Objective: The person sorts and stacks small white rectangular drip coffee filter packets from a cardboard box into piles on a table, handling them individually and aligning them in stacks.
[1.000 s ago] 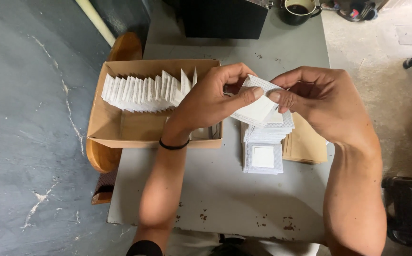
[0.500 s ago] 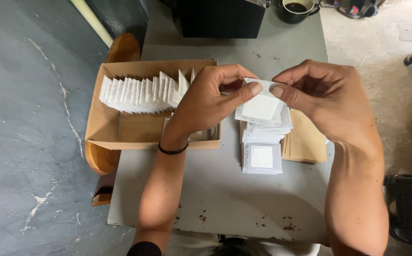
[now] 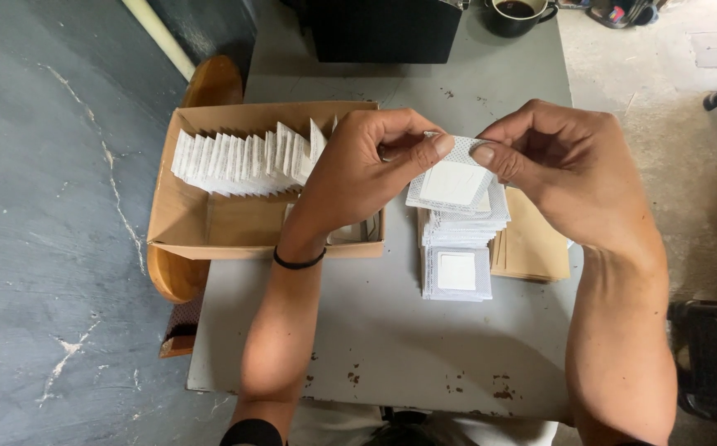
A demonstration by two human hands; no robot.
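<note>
My left hand (image 3: 366,169) and my right hand (image 3: 556,165) pinch the top edge of one flat white square sachet (image 3: 451,182) between thumbs and forefingers, holding it above a stack of the same sachets (image 3: 461,227) on the grey table (image 3: 391,339). A single sachet (image 3: 456,272) lies flat in front of the stack. An open cardboard box (image 3: 210,223) sits left of the hands, with a row of white sachets (image 3: 243,157) standing on edge in it. A black band circles my left wrist.
Brown cardboard sheets (image 3: 536,244) lie under my right hand beside the stack. A black box (image 3: 383,29) and a dark cup (image 3: 519,12) stand at the table's far edge. A wooden stool (image 3: 201,87) is left of the table; a dark bag (image 3: 709,359) is at right.
Both hands have lifted the sachet slightly and drawn their fingertips together along its top edge. The stack and box have not moved.
</note>
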